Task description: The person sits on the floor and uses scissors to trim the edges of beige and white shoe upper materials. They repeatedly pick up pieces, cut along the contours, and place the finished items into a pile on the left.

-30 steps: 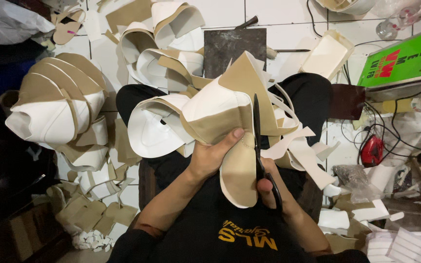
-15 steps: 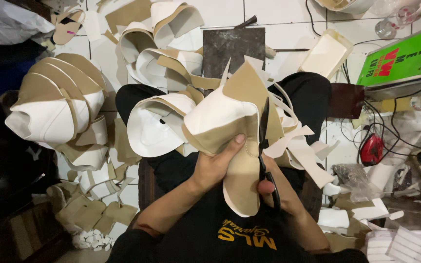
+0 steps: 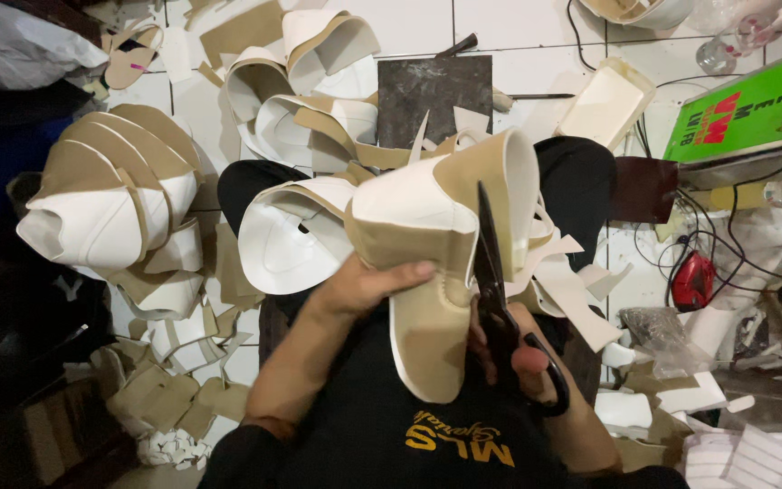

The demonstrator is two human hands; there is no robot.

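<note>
A curved tan-and-white sole piece (image 3: 432,299) is held in the middle of the view, just above the lap, by the left hand (image 3: 368,282). The grip of that hand is closed over the piece's left edge: the thumb is laid flat across the tan face, and the other fingers are hidden behind it. Black scissors (image 3: 498,312) are held in the right hand (image 3: 522,358), just right of the piece. That grip is closed through the loop handles, with a finger passed through the near loop. The blades are seen nearly together and pointed far, along the piece's right edge; whether they touch the edge cannot be told.

A second white, tan-rimmed piece (image 3: 287,237) is seen just left of the held one, on the lap. A nested stack of similar pieces (image 3: 106,204) is set at the left on the tiled floor (image 3: 536,23), and further pieces (image 3: 305,86) are piled at the far side. A dark square slab (image 3: 432,95) lies on the floor beyond the held piece. Trimmed strips (image 3: 572,290) are spread at the right, and tan offcuts (image 3: 169,398) at the near left. A green box (image 3: 748,109) is seen at the far right, with a small red device (image 3: 694,279) near it among cables. What the box contains cannot be seen.
</note>
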